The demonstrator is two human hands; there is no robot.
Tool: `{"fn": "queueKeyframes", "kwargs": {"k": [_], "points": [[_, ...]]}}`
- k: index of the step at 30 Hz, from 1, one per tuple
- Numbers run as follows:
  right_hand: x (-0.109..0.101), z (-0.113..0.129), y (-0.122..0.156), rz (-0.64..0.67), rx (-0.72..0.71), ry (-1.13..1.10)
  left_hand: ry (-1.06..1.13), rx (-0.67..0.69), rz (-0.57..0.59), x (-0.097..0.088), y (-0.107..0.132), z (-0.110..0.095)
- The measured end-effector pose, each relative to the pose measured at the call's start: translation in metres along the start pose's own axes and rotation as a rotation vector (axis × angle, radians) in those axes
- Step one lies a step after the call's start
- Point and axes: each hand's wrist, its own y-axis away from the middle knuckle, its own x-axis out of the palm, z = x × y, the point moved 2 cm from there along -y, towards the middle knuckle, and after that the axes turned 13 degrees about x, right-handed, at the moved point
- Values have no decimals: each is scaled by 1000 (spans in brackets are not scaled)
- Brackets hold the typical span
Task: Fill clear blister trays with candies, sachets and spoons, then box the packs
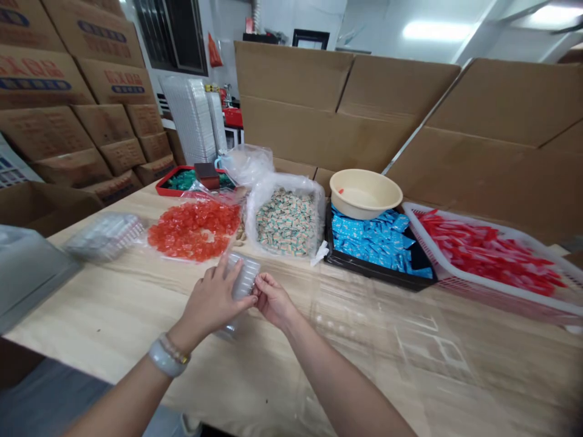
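Both hands meet over the wooden table (113,315) on a small clear plastic tray (245,274). My left hand (213,300), with a pale bracelet at the wrist, wraps its fingers over the tray's near side. My right hand (272,298) pinches the tray's right edge with closed fingers. Just beyond them lie a bag of orange-red candies (195,229) and a bag of pale wrapped candies (286,221).
A black tray of blue packets (380,243) carries a beige bowl (365,193). A white basket of red packets (492,255) sits at right, with flat clear trays (410,328) on the table before it. A stack of clear trays (105,235) lies left. Cardboard walls stand behind.
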Motion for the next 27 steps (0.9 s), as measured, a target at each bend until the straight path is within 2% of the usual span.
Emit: {"fn": "queueKeyframes", "kwargs": {"k": [4,7,10,14,15,17,19,21,22,24,27], "points": [[10,10,-8,-94,-24,100,-17,19,-27,-1,1,-3],[10,14,4,-175,-69,110,-5,29,-35,-3,7,3],[-7,10,36,-269,-126,31,5,19,-17,-6,17,21],[-39,-7,68,-389,-179,-281,-30,-91,2,-8,29,44],[-43,-13,72,-404,-144,-352,-35,-115,8,-8,30,46],[-44,-26,75,-403,13,-396,-36,-141,19,-8,31,46],[-34,-37,76,-348,220,-323,-37,-154,21,-8,30,43],[-16,-39,72,-241,328,-194,-47,-157,14,-8,29,38],[-5,-36,66,-186,312,-136,-53,-150,13,-8,29,36],[19,-25,44,-88,187,-60,-58,-121,19,-9,28,32],[46,-13,3,1,40,-67,-56,-107,36,-9,29,32]]}}
